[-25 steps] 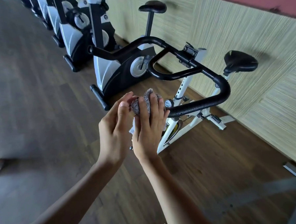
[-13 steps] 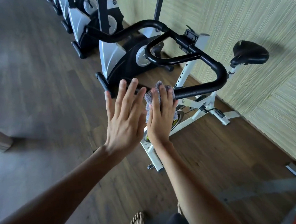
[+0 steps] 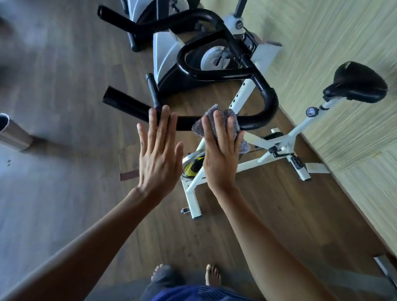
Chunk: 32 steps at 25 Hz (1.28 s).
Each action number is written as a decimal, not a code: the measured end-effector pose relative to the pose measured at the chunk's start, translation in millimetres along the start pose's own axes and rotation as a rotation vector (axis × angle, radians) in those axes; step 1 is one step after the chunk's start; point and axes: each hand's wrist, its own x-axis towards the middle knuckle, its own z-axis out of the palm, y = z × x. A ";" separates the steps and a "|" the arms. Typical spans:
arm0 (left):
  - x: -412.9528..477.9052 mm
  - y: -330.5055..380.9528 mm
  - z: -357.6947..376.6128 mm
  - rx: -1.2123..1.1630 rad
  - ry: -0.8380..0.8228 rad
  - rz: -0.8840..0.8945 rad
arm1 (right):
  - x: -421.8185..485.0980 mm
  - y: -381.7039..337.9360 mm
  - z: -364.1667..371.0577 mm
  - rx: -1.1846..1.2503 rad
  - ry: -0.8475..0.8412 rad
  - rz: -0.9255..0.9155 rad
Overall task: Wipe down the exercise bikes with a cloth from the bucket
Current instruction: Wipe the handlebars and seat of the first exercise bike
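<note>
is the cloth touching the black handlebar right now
Touching. The head view shows the grey cloth draped over the black handlebar, hiding a stretch of it, with the right hand laid flat on top.

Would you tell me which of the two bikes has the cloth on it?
The nearer, white-framed bike: the right hand presses the grey cloth against its black handlebar. The black-and-silver bike behind has none.
</note>
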 end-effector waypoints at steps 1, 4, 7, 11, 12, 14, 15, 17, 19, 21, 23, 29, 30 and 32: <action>-0.8 6.5 3.3 -0.002 -0.008 -0.005 | 0.5 8.2 -3.5 0.008 -0.003 0.012; -3.0 26.0 14.9 -0.019 -0.033 -0.020 | 1.5 30.2 -13.5 0.103 -0.050 0.071; -4.0 44.3 26.7 -0.059 -0.055 0.007 | 2.8 44.8 -25.9 0.238 -0.087 0.097; -2.7 67.1 39.7 -0.136 -0.072 0.018 | 20.3 51.2 -38.0 0.363 -0.116 0.124; -1.7 71.6 43.3 -0.151 -0.068 0.004 | 24.3 56.3 -37.1 0.356 -0.110 0.122; -0.8 80.2 51.4 -0.171 -0.043 -0.040 | 25.3 75.0 -31.8 0.335 -0.099 0.066; 0.3 84.4 55.6 -0.177 -0.022 -0.066 | 25.0 86.0 -28.1 0.335 -0.097 0.033; 2.2 94.7 64.1 -0.169 0.028 -0.110 | 23.3 104.9 -20.5 0.381 -0.101 0.000; 4.9 110.4 74.8 -0.135 0.074 -0.123 | 23.6 122.4 -13.0 0.483 -0.099 -0.050; 9.3 129.4 85.7 -0.104 0.117 -0.167 | 28.9 141.4 -6.8 0.621 -0.114 -0.125; 15.6 148.3 95.3 -0.068 0.161 -0.233 | 39.3 159.0 -4.1 0.767 -0.162 -0.154; 33.9 198.9 115.6 0.036 0.259 -0.407 | 76.9 200.4 8.8 1.127 -0.416 -0.224; 36.1 203.7 118.4 0.039 0.272 -0.437 | 82.7 204.7 11.9 1.176 -0.451 -0.228; 38.7 207.8 122.0 0.050 0.292 -0.470 | 94.8 211.7 21.1 1.256 -0.504 -0.208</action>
